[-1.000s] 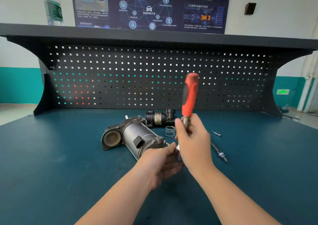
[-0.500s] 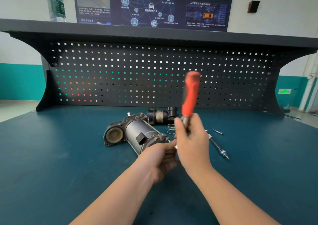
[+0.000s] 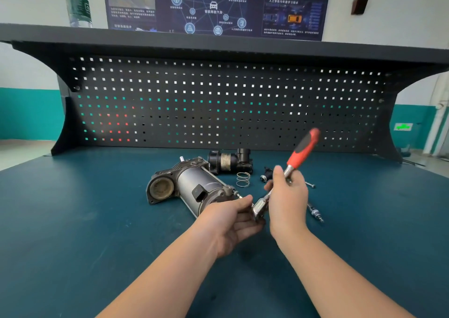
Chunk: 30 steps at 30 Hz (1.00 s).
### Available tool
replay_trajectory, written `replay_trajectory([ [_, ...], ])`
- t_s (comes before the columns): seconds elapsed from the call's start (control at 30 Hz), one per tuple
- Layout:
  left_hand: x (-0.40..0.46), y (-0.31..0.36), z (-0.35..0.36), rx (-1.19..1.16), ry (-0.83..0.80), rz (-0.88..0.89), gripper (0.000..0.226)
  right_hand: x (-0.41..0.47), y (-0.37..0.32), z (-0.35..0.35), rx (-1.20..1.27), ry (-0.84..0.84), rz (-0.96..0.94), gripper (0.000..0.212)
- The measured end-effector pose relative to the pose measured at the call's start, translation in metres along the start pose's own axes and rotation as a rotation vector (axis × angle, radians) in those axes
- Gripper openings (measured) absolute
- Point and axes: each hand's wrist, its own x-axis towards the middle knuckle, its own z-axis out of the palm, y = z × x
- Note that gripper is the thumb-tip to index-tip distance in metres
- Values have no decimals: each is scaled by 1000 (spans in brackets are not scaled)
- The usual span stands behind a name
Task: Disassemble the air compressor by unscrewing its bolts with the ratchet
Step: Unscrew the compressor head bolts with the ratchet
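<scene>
1. Compressor (image 3: 194, 188): one, lying on its side near the middle of the bench (image 3: 73, 232), its open round port facing the camera's left, its bolt end toward the hands.
2. Ratchet (image 3: 295, 162): one, red-and-black handle tilted up to the right, chrome head (image 3: 259, 207) low at the compressor's bolt end.
3. Right hand (image 3: 288, 196) grips the ratchet's metal shank just below the red handle, fingers curled round it.
4. Left hand (image 3: 233, 223) is curled around the ratchet head, fingers pinching it from below; whether it touches the bolt I cannot tell.
5. Loose parts behind and to the right: one black cylinder part (image 3: 229, 161) just behind the compressor, one spring (image 3: 243, 179), one small black fitting (image 3: 266, 174), one short bolt (image 3: 310, 184) and one long bolt (image 3: 315, 212) partly hidden by the right hand.
6. Surface is a dark teal mat; a black pegboard (image 3: 218, 103) rises at the back under a shelf (image 3: 218, 39).
7. One water bottle (image 3: 78, 2) stands on the shelf; one dark poster (image 3: 216, 5) hangs on a white wall with a teal lower band.
8. Half a second earlier the handle stood almost upright; it has swung down to the right, uncovering the small fitting. Both hands keep their holds.
</scene>
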Motion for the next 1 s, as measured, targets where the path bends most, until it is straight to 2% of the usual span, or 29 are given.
replay_trajectory([
  [0.17, -3, 1, 1, 1, -1, 48, 11, -13, -8, -1, -221, -260, -540, 28],
  [0.27, -4, -1, 3, -57, -3, 52, 16, -21, -11, 0, -449, -393, -947, 21],
  [0.3, -6, -2, 3, -124, -20, 52, 16, -23, -10, 0, -505, -423, -1027, 21],
  [0.37, -7, -1, 4, -239, -65, 51, 21, -26, -8, 2, -530, -432, -1053, 18],
  [0.43, -5, 1, 1, -190, -66, 13, 18, -26, -7, 4, -452, -372, -939, 16],
  [0.47, -3, 1, 0, -130, -47, 2, 20, -26, -7, 4, -398, -326, -846, 22],
  [0.53, -2, 3, 0, -83, 0, 4, 20, -23, -7, 4, -264, -239, -616, 28],
  [0.6, -1, 2, 1, -80, 23, 6, 13, -17, -7, 4, -169, -135, -379, 25],
  [0.7, 0, 1, 3, -100, 46, 9, 10, 3, 0, 1, -1, 46, 116, 21],
  [0.77, 1, -1, 4, -102, 50, 10, 10, 11, 6, -1, 204, 108, 536, 18],
  [0.8, 1, -1, 4, -101, 53, 11, 9, 11, 9, -2, 272, 114, 678, 18],
  [0.87, 1, -2, 4, -110, 66, 20, 7, 10, 13, -2, 306, 99, 765, 21],
  [1.0, 2, 2, 4, -234, 111, 67, 20, 9, 8, 0, 197, 87, 587, 19],
])
